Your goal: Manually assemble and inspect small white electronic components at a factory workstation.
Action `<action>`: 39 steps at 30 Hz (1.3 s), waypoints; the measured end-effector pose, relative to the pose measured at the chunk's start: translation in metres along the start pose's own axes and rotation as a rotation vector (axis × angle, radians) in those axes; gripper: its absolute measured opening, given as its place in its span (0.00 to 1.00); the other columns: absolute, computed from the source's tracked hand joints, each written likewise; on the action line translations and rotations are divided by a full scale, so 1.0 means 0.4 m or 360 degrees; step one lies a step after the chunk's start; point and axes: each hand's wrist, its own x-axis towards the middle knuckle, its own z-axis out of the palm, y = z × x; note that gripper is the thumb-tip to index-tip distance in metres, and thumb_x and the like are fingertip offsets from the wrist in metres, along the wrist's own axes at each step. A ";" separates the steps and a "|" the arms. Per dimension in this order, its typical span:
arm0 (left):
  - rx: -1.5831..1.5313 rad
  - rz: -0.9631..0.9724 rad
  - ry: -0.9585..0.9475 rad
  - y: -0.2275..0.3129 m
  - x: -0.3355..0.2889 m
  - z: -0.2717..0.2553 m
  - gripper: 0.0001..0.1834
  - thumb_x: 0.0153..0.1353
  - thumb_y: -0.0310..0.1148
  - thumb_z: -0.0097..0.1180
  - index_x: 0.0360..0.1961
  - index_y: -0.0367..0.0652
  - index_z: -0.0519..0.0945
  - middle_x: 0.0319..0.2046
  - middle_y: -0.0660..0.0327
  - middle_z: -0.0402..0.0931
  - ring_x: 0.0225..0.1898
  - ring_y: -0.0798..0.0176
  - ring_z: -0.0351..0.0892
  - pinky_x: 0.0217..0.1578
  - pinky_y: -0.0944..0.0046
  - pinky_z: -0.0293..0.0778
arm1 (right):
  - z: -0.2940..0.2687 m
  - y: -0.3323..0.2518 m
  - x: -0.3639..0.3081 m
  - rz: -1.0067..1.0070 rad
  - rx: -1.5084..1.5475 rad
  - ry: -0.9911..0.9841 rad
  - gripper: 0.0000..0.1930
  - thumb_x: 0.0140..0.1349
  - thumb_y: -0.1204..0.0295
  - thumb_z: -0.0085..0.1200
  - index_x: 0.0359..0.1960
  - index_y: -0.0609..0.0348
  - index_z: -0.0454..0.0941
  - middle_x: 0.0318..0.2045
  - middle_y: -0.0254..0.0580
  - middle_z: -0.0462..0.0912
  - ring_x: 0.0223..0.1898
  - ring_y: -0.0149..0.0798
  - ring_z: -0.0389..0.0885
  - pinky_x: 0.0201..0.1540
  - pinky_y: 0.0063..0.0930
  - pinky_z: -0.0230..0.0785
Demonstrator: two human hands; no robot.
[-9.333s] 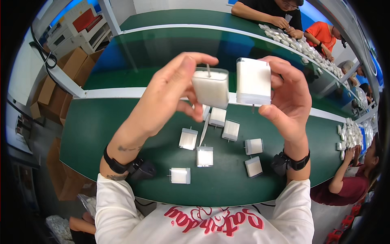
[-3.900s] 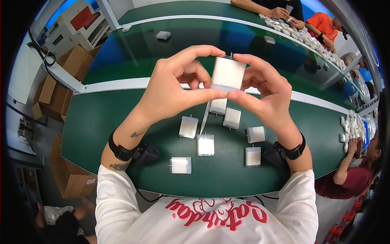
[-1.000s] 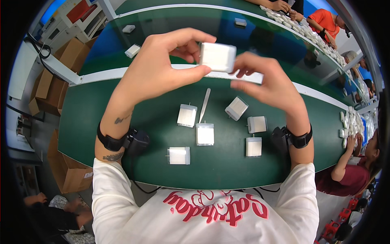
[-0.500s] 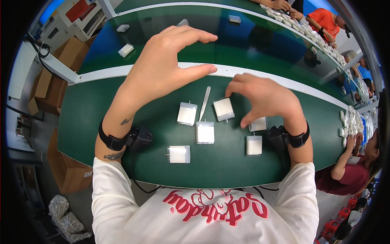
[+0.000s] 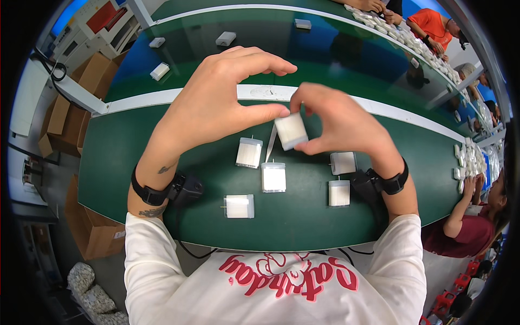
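Observation:
Between the thumb and fingers of my right hand (image 5: 340, 120) is a small clear plastic box with white contents (image 5: 291, 131), tilted and lifted a little off the green table. My left hand (image 5: 214, 95) is open, its fingers curved and apart from the thumb; the thumb tip is at the box's upper corner, though whether it touches I cannot tell. Similar boxes lie below the hands: one at left (image 5: 249, 152), one in the middle (image 5: 273, 177), one at the front left (image 5: 239, 206). Two more, an upper (image 5: 343, 162) and a lower (image 5: 339, 194), lie near my right wrist. A slim pale stick (image 5: 271, 144) is partly hidden behind the held box.
A white rail (image 5: 162, 96) crosses behind the green table (image 5: 292, 222); beyond it, several boxes lie on a dark green conveyor-like surface (image 5: 189, 46). White pieces are piled at the right edge (image 5: 469, 161), by a person in maroon (image 5: 460, 233). Cardboard boxes (image 5: 95, 230) stand left.
My right hand has moved left, closed on the small clear box and raised it, turning it slightly. My left thumb has come down towards that box.

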 end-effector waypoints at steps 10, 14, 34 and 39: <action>-0.0142 0.0226 -0.0138 0.006 0.002 0.003 0.39 0.36 0.29 0.71 0.56 0.39 0.75 0.53 0.55 0.76 0.52 0.54 0.76 0.55 0.56 0.70 | -0.075 -0.058 -0.022 -0.0524 -0.0115 0.0735 0.27 0.36 0.70 0.74 0.39 0.64 0.74 0.40 0.42 0.77 0.36 0.35 0.75 0.37 0.25 0.72; -0.0175 0.0252 -0.0177 0.004 0.001 0.002 0.35 0.36 0.28 0.70 0.52 0.38 0.76 0.50 0.55 0.77 0.51 0.53 0.77 0.54 0.57 0.71 | -0.066 -0.059 -0.023 -0.0528 -0.0061 0.0749 0.27 0.35 0.71 0.74 0.39 0.64 0.74 0.41 0.43 0.77 0.37 0.35 0.76 0.39 0.26 0.72; -0.0095 0.0068 0.0268 0.026 -0.005 0.055 0.30 0.38 0.28 0.73 0.48 0.42 0.80 0.48 0.58 0.75 0.47 0.59 0.78 0.44 0.63 0.77 | 0.029 -0.033 0.010 -0.0130 0.0968 0.0781 0.30 0.59 0.83 0.52 0.63 0.61 0.58 0.52 0.47 0.78 0.44 0.35 0.83 0.49 0.29 0.77; -0.0264 -0.0092 0.0183 -0.017 0.009 0.060 0.30 0.42 0.28 0.69 0.52 0.46 0.80 0.46 0.58 0.74 0.45 0.59 0.78 0.42 0.62 0.78 | 0.016 -0.020 0.021 0.0149 0.0450 0.0754 0.28 0.58 0.76 0.57 0.61 0.62 0.62 0.49 0.50 0.81 0.40 0.37 0.84 0.44 0.29 0.77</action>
